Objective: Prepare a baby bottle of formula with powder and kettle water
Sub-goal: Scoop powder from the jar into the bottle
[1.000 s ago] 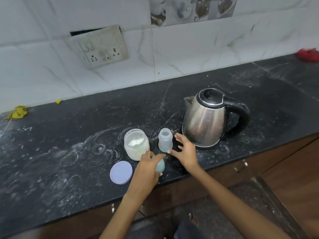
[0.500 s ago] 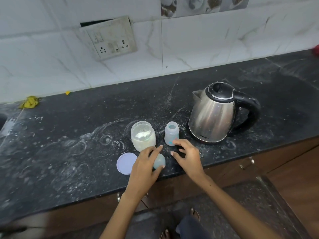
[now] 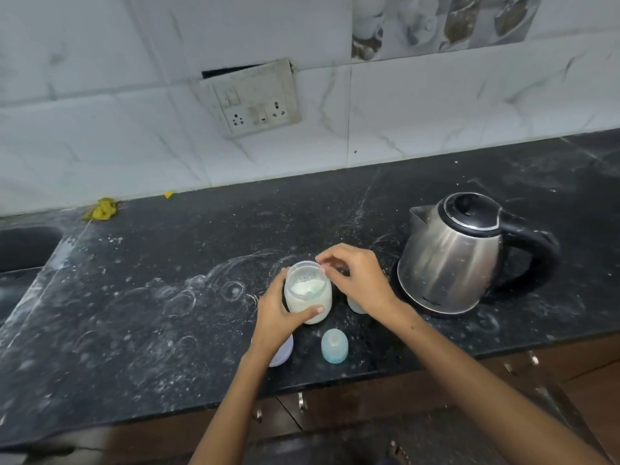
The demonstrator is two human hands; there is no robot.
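Note:
A clear powder jar (image 3: 308,305), open and about half full of white formula powder, stands on the black counter (image 3: 151,313). My left hand (image 3: 280,317) wraps around its left side. My right hand (image 3: 357,280) hovers over the jar's mouth, fingertips pinched at the rim on what looks like the thin handle of a pale scoop (image 3: 312,290) resting in the powder. The small baby bottle (image 3: 356,307) stands just right of the jar, mostly hidden behind my right hand. Its pale blue cap (image 3: 334,346) stands alone near the counter's front edge. The steel kettle (image 3: 453,253) sits on its base at the right.
The jar's lilac lid (image 3: 284,352) lies flat under my left wrist. A sink (image 3: 23,250) opens at the far left, with a yellow rag (image 3: 102,208) behind it. A socket plate (image 3: 255,99) hangs on the tiled wall. Powder streaks cover the counter.
My left hand has let go of the blue cap and taken hold of the powder jar. My right hand has moved from beside the bottle to the jar's mouth.

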